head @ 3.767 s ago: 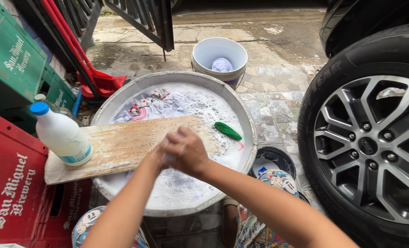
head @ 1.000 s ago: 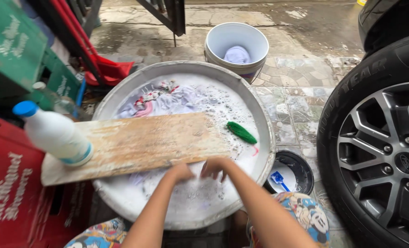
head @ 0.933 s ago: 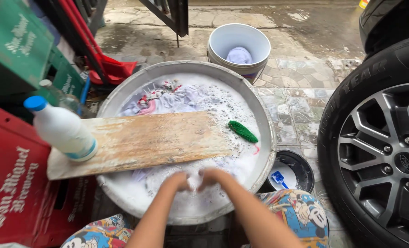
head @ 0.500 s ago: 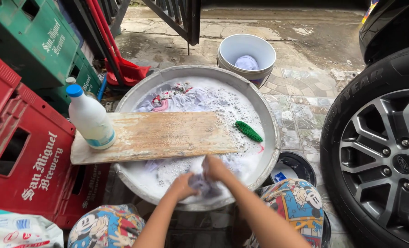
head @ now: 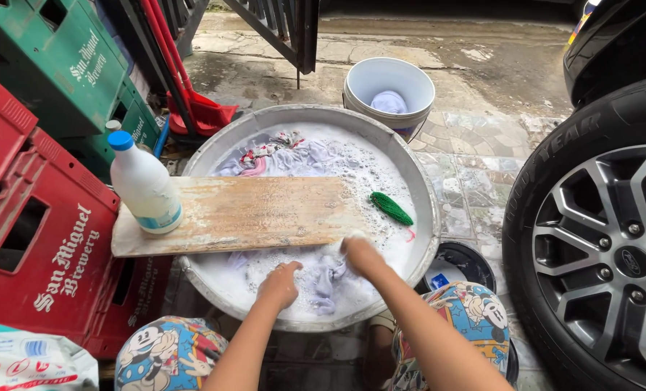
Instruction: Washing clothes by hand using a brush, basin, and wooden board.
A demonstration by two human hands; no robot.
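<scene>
A pale lilac wet garment lies bunched in the soapy water at the near side of a wide round metal basin. The left hand presses down on the cloth's left end with fingers curled, and the right hand grips its upper right end just under the edge of the board; the two hands are a little apart, with the cloth stretched between them. Whether the left hand has actually closed around the fabric cannot be told through the suds.

A worn wooden washboard plank lies across the basin from its left rim to past the middle. A white plastic bottle with a blue cap stands upright on the plank's left end. A green scrub brush floats in the foam just right of the plank. More laundry, white with red and pink, soaks at the far side of the basin.

Beyond the basin a white bucket holds a pale cloth. Red and green bottle crates are stacked on the left, and a car wheel stands on the right.
</scene>
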